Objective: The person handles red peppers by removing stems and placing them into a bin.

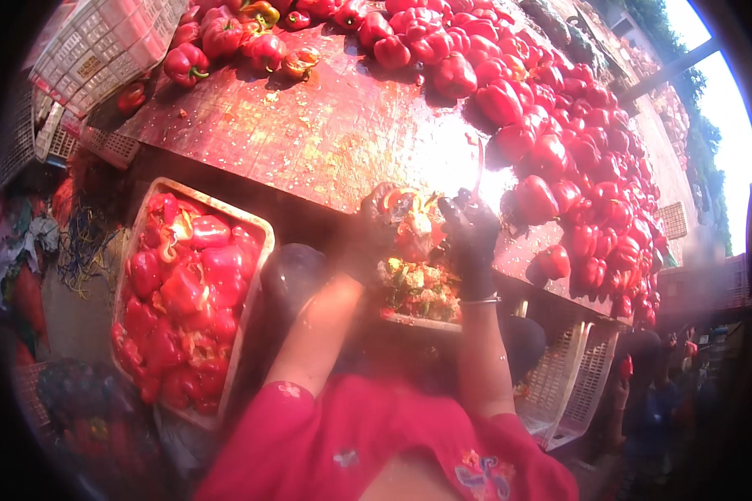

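My left hand (374,227), in a dark glove, grips a red bell pepper (413,225) at the table's near edge. My right hand (471,236), also gloved, holds a thin knife (479,167) with its blade pointing up, right beside the pepper. Below both hands sits a container of pepper cores and scraps (418,292). Both forearms come up from red sleeves at the lower edge.
A wet red table (326,125) carries a big heap of whole red peppers (560,125) along its back and right. A tray of cut pepper pieces (188,292) stands at the lower left. White plastic crates stand at the upper left (100,50) and lower right (572,376).
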Available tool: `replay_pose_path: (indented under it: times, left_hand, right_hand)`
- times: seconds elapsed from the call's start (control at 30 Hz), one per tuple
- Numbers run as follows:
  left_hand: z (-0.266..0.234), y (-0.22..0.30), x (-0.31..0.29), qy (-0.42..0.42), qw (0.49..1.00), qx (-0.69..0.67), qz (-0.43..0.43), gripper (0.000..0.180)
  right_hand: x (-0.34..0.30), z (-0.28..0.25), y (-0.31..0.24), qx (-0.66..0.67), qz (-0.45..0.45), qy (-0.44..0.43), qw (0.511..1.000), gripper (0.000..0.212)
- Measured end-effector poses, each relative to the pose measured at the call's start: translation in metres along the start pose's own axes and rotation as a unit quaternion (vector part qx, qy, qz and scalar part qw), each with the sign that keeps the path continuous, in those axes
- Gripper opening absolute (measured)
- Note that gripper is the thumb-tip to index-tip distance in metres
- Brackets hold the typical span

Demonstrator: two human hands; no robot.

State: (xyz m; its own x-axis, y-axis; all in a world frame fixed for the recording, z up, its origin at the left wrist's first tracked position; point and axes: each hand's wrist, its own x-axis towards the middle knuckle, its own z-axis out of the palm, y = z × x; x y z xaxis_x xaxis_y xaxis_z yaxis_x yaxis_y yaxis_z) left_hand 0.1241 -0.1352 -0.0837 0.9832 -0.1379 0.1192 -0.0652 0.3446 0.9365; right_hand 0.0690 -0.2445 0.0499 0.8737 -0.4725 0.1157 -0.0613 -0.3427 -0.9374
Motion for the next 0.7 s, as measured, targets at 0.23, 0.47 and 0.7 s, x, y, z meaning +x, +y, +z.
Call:
replay_pose_path:
  times: [0.23, 0.47, 0.7]
  left_hand:
    - [0.018, 0.039, -0.004, -0.046, 0.999, 0.013, 0.001, 0.011]
    - [0.014, 0.039, -0.001, 0.076, 0.976, -0.157, -0.127, 0.019]
    - [0.014, 0.021, 0.009, -0.1, 0.989, -0.087, -0.068, 0.064]
  right_hand:
    - [0.016, -0.033, 0.021, 0.001, 0.03, -0.303, 0.953, 0.013]
    - [-0.006, 0.003, 0.063, 0.191, 0.064, -0.083, 0.976, 0.013]
    - [-0.018, -0.022, 0.105, -0.108, -0.118, -0.016, 0.987, 0.041]
